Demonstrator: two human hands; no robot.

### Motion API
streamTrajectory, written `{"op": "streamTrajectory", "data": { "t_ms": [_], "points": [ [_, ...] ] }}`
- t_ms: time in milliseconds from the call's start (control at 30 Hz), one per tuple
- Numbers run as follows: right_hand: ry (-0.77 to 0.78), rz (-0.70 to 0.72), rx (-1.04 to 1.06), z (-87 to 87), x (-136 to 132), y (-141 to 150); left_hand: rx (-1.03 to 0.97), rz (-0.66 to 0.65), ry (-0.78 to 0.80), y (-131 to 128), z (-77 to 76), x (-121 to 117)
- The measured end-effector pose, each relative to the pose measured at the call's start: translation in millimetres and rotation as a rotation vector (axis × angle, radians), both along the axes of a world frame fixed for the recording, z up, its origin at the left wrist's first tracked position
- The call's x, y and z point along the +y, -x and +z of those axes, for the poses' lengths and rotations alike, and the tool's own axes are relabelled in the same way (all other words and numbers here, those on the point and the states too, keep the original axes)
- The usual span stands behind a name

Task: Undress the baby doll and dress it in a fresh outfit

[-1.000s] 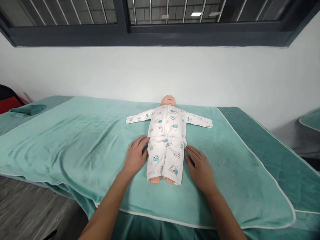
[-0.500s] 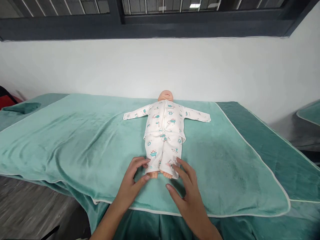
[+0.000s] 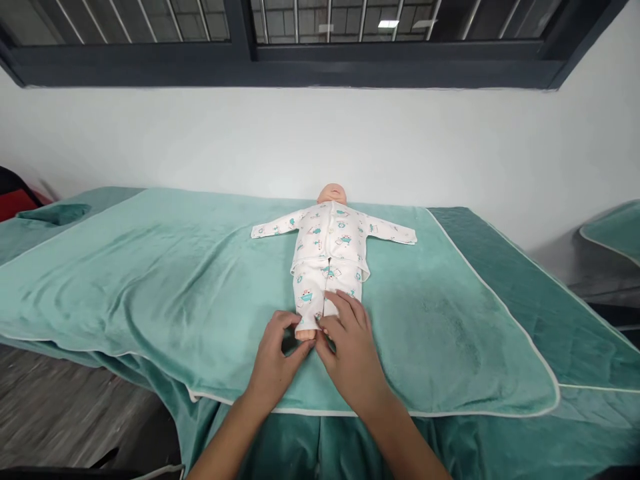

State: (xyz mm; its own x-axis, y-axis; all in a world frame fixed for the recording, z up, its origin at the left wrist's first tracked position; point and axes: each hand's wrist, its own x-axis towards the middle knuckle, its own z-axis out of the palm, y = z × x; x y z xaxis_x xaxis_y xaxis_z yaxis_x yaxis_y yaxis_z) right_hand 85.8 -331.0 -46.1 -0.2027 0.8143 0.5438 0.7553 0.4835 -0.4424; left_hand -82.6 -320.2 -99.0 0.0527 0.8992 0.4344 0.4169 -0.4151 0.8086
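A baby doll (image 3: 332,193) lies on its back with its arms spread, wearing a white printed shirt (image 3: 327,233) and matching trousers (image 3: 306,293). My left hand (image 3: 277,360) pinches the outer side of the left-side trouser cuff, thumb beside the doll's bare foot (image 3: 305,335). From the other side, my right hand (image 3: 349,353) grips the inner edge of that same cuff with thumb and forefinger. Its other fingers lie over the other trouser leg, and the foot there is hidden beneath them.
A light green blanket (image 3: 200,267) with a white edge covers the darker green bed (image 3: 525,287). Behind stands a white wall (image 3: 320,140) under a dark window frame (image 3: 300,65). A red and black item (image 3: 15,203) lies at the far left.
Both hands came from beside the doll's hips down to the trouser bottoms. Since half a second ago, they have closed in on the left-side cuff, my right hand crossing over the other leg.
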Motion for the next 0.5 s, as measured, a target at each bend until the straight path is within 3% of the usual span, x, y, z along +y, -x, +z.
{"op": "streamTrajectory", "data": {
  "t_ms": [200, 400, 500],
  "points": [
    [-0.012, 0.082, 0.119, -2.5, -13.1, 2.7, -0.021, 0.003, -0.054, 4.1, 2.4, -0.2],
    [-0.032, 0.029, 0.048, -18.8, -18.3, -5.0, 0.063, 0.063, -0.093, 3.3, -15.4, 0.6],
    [-0.042, -0.074, 0.117, -25.7, -18.4, -12.8, 0.099, 0.101, -0.086, 1.7, -22.8, -3.6]
  ]
}}
